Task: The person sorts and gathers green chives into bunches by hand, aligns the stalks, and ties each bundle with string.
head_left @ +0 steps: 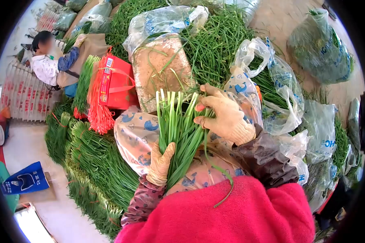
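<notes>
My left hand (161, 164), in a cream glove, is wrapped around a bunch of garlic chives (178, 139) above my lap. The bunch stands upright and tilts slightly, pale cut ends upward. One long leaf (223, 172) droops from its right side. My right hand (225, 115), gloved with bare fingertips, is at the bunch's right edge near the pale ends. Its fingers are curved but apart, and I see nothing held between them. Beyond the bunch is a worn, dirt-covered board (163, 67) with loose leaves on it. A patterned plastic apron (136, 133) covers my lap.
A red box (119, 83) with red ties (100, 115) stands left of the board. Tied chive bundles (97, 158) are stacked at left. A loose chive heap (217, 44) lies behind; filled plastic bags (322, 48) stand at right. Another person (48, 65) sits at upper left.
</notes>
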The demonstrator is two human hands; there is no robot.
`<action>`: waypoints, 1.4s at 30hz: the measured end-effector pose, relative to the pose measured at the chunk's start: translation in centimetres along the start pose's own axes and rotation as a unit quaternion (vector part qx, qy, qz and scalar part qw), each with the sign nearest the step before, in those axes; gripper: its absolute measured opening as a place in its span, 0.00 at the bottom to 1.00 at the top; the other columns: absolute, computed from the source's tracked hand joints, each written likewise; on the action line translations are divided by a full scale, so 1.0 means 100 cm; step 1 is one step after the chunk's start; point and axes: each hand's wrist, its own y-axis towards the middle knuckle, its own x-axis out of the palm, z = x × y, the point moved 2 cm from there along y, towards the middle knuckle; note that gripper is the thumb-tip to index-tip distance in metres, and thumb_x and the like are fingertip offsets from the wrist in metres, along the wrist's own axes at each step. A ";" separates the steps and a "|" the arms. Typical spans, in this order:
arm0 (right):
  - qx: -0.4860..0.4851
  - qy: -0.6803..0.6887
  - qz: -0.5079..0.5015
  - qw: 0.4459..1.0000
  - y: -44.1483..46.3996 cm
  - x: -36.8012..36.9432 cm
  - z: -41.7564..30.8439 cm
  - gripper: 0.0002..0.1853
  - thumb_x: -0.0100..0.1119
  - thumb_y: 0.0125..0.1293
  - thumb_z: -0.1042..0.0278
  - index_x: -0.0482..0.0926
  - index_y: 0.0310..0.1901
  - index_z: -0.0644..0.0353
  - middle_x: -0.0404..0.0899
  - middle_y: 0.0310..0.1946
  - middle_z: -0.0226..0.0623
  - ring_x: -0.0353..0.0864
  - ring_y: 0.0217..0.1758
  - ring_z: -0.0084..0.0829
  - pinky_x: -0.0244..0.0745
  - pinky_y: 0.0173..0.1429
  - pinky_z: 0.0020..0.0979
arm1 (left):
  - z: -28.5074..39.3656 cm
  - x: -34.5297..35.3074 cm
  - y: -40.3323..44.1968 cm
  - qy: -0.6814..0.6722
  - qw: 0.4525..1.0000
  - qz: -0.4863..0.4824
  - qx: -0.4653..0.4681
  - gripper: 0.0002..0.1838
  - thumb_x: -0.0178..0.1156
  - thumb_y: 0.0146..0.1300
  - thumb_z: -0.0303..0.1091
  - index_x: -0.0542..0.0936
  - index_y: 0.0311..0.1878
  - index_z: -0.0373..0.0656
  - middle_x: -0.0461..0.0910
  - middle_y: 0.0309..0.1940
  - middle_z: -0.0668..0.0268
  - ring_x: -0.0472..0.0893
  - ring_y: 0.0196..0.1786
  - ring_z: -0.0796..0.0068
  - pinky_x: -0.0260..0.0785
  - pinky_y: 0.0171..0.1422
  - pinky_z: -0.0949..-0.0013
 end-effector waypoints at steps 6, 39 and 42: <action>-0.059 -0.043 0.019 0.997 0.008 -0.001 -0.020 0.25 0.77 0.43 0.59 0.78 0.43 0.58 0.62 0.67 0.48 0.61 0.70 0.50 0.63 0.67 0.43 | -0.007 -0.001 -0.006 0.026 0.999 0.004 0.033 0.31 0.63 0.65 0.44 0.66 0.63 0.34 0.75 0.50 0.64 0.74 0.50 0.77 0.68 0.55 0.73; -0.177 -0.228 -0.041 0.957 0.079 -0.030 -0.029 0.18 0.61 0.62 0.52 0.82 0.46 0.57 0.74 0.57 0.45 0.74 0.59 0.44 0.72 0.58 0.41 | -0.025 0.000 0.001 -0.084 0.994 -0.047 0.047 0.28 0.62 0.66 0.38 0.66 0.64 0.37 0.77 0.51 0.65 0.75 0.50 0.78 0.69 0.55 0.73; -0.169 -0.335 -0.086 0.923 0.059 0.016 -0.047 0.20 0.63 0.59 0.53 0.81 0.45 0.59 0.70 0.59 0.52 0.67 0.65 0.49 0.68 0.63 0.45 | -0.025 0.000 0.002 -0.061 0.996 -0.045 0.036 0.30 0.63 0.65 0.42 0.67 0.65 0.38 0.77 0.50 0.65 0.74 0.49 0.77 0.69 0.55 0.72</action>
